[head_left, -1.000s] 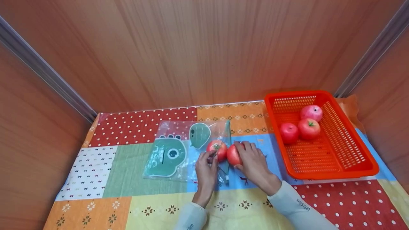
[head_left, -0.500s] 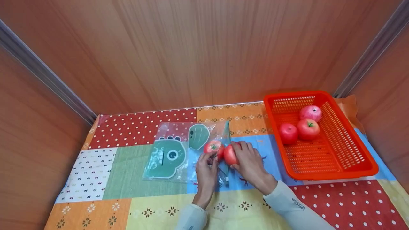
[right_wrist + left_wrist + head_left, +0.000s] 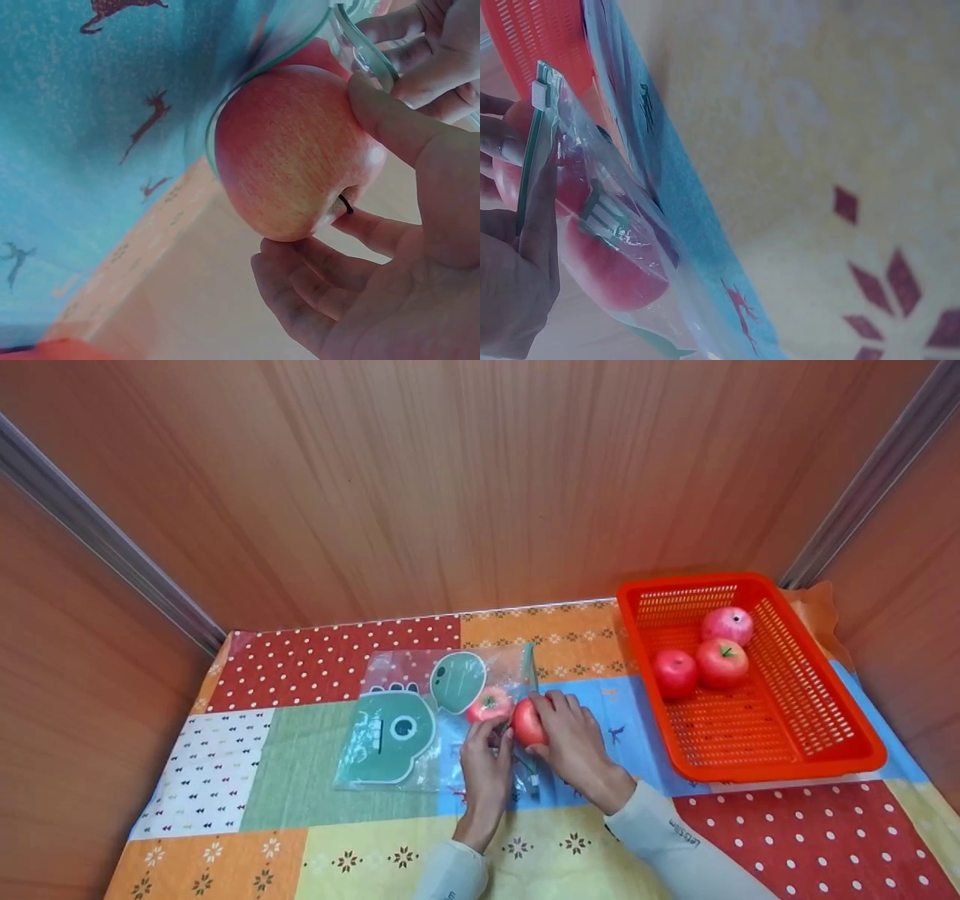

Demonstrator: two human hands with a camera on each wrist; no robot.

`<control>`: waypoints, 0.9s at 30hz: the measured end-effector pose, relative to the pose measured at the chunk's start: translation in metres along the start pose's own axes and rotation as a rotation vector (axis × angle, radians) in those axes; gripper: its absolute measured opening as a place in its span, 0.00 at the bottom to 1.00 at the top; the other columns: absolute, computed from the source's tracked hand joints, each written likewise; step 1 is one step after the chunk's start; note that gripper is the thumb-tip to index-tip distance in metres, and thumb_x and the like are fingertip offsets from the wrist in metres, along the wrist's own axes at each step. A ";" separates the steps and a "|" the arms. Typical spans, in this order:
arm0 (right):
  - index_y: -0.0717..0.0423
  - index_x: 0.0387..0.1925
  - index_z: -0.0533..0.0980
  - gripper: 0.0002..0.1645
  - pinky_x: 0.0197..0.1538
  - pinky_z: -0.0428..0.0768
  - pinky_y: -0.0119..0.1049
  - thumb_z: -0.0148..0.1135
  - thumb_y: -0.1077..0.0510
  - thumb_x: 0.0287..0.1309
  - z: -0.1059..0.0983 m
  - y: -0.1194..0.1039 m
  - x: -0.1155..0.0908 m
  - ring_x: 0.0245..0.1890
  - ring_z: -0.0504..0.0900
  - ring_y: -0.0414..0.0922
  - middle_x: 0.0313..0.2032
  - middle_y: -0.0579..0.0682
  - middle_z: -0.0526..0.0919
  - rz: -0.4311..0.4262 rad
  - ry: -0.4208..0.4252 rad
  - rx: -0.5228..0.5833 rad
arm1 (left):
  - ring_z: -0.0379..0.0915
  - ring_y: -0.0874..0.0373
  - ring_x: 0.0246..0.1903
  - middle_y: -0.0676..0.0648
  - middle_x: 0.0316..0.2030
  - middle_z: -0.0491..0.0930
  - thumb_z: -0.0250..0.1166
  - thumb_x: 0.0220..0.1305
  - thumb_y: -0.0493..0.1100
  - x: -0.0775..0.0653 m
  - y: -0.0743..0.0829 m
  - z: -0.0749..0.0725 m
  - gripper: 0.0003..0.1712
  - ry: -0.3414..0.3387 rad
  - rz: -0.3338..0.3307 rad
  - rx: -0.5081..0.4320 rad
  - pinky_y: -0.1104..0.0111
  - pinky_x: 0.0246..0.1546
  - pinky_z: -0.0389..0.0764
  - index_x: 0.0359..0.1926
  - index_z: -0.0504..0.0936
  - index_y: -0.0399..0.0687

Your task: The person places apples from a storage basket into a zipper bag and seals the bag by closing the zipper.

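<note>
A clear zip bag [image 3: 390, 667] with green dinosaur prints lies flat, its green zip edge [image 3: 529, 165] facing right. One red apple [image 3: 491, 703] is inside, seen through the plastic. My left hand [image 3: 486, 765] pinches the bag's mouth near the zip and holds it raised. With thumb and fingers, my right hand [image 3: 574, 742] grips a second apple [image 3: 292, 150], which stands right at the bag's opening. In the right wrist view the zip edge runs behind this apple, whose stem points toward the palm.
An orange-red plastic basket [image 3: 862, 735] stands at the right with three red fruits [image 3: 722, 663] in it. A patchwork cloth [image 3: 375, 855] covers the table. Wooden panels [image 3: 480, 487] rise at the back and both sides.
My right hand has moved left with its apple, into the bag's opening. The apple inside the bag has shifted left and turned, and the printed dinosaur head on the plastic has tilted.
</note>
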State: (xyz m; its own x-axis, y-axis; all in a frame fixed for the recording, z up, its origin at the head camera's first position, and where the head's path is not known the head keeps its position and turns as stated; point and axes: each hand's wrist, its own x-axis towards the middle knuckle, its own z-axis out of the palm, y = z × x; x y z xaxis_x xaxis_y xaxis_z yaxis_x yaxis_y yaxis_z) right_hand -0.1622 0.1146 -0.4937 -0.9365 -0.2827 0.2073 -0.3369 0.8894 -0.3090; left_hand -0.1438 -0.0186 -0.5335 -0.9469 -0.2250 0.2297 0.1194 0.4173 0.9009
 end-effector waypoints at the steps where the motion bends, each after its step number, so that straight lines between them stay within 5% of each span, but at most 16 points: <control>1: 0.54 0.61 0.66 0.47 0.46 0.74 0.47 0.76 0.48 0.38 0.001 0.000 0.000 0.48 0.68 0.50 0.51 0.54 0.71 0.000 0.002 0.003 | 0.71 0.63 0.29 0.55 0.38 0.75 0.64 0.58 0.34 0.000 0.000 0.000 0.16 0.000 -0.001 0.000 0.73 0.30 0.77 0.49 0.80 0.48; 27: 0.51 0.62 0.65 0.47 0.49 0.73 0.42 0.76 0.48 0.39 0.015 0.001 0.009 0.49 0.69 0.45 0.53 0.48 0.73 0.006 0.025 0.151 | 0.72 0.65 0.30 0.55 0.40 0.76 0.64 0.57 0.32 0.001 -0.002 -0.002 0.17 0.052 0.065 -0.019 0.73 0.32 0.78 0.48 0.80 0.49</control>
State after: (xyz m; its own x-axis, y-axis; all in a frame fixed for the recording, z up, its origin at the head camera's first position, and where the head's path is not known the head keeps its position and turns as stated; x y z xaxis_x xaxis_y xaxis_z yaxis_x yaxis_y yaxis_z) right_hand -0.1726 0.1074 -0.5062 -0.9366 -0.2664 0.2278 -0.3435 0.8265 -0.4460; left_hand -0.1439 -0.0215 -0.5342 -0.9201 -0.2438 0.3066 0.1863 0.4162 0.8900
